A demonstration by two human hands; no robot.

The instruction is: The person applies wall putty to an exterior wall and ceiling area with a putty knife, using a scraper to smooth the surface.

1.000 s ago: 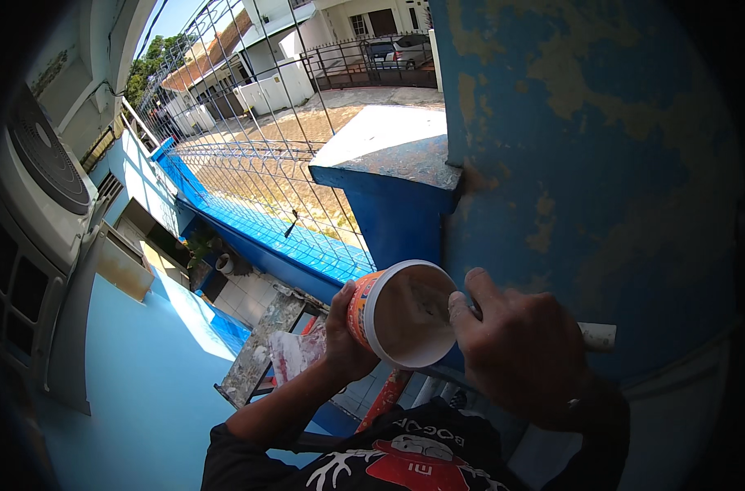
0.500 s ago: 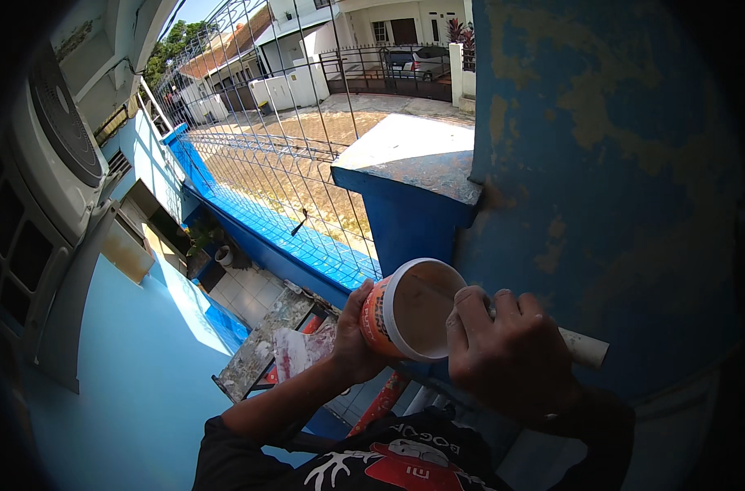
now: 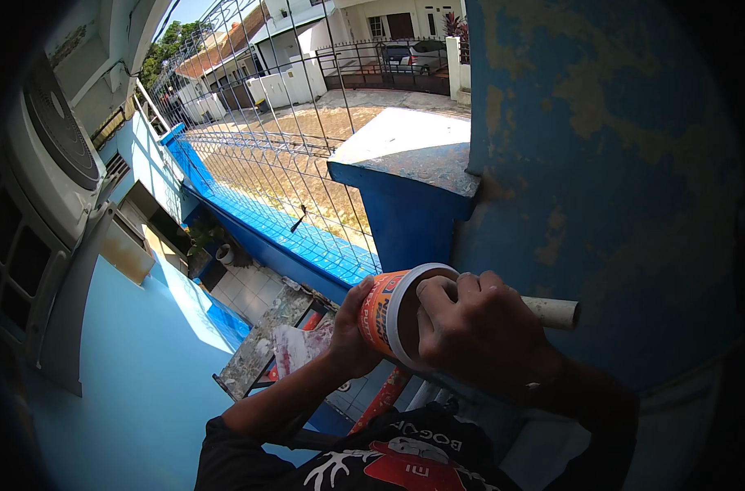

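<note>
My left hand (image 3: 354, 331) is closed round the side of an orange plastic tub (image 3: 378, 315) with a white rim, which tilts toward the right. In the earlier frame a pale beige layer shows inside it; my right hand now covers most of the mouth. My right hand (image 3: 483, 327) is closed at the opening, gripping a tool with a thick white tube-like handle (image 3: 556, 313) that sticks out to the right. The tool's working end is hidden inside the tub.
A blue wall (image 3: 601, 196) with worn patches stands close on the right, beside a blue pillar with a flat ledge (image 3: 413, 147). Wire fencing (image 3: 282, 180) runs along the far side. Below left is a paint-stained board (image 3: 266, 331) with a smeared white cloth-like piece (image 3: 299, 348). An air-conditioner unit (image 3: 57, 139) hangs left.
My right hand and the tool have moved left and slightly up, further over the tub's mouth. The tub has turned more to the right, so its inside shows less.
</note>
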